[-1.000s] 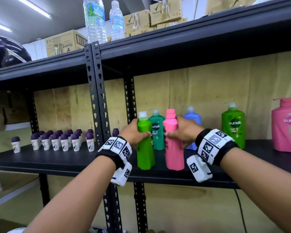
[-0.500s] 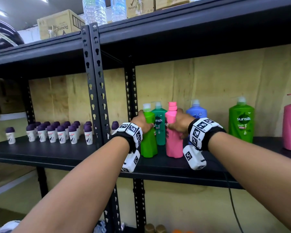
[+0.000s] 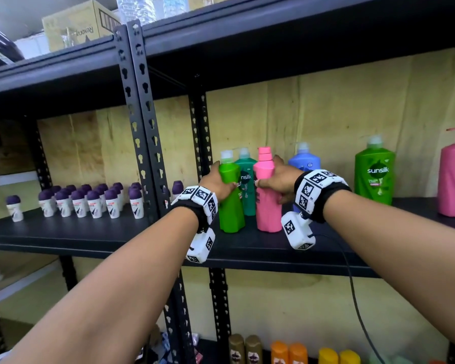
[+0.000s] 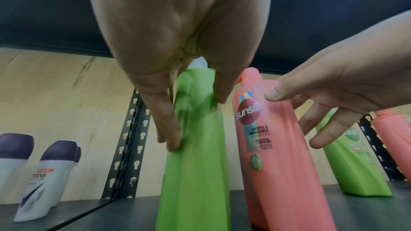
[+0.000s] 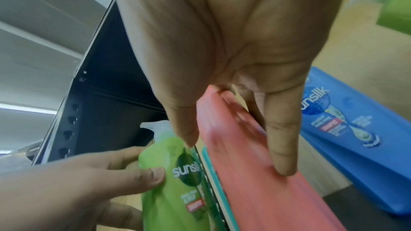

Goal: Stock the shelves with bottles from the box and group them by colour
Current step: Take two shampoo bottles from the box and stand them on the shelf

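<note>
On middle shelf (image 3: 247, 248): left hand (image 3: 217, 181) grips green bottle (image 3: 230, 203), right hand (image 3: 279, 179) grips pink bottle (image 3: 267, 206). Placing step; next, likely release, check colour grouping.

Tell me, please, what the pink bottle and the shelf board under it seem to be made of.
Pink bottle: probably opaque plastic with a smooth, slightly glossy finish, judging by its moulded shape and cap. Shelf board: likely painted metal, matt black, matching the punched uprights; not certain.
</note>
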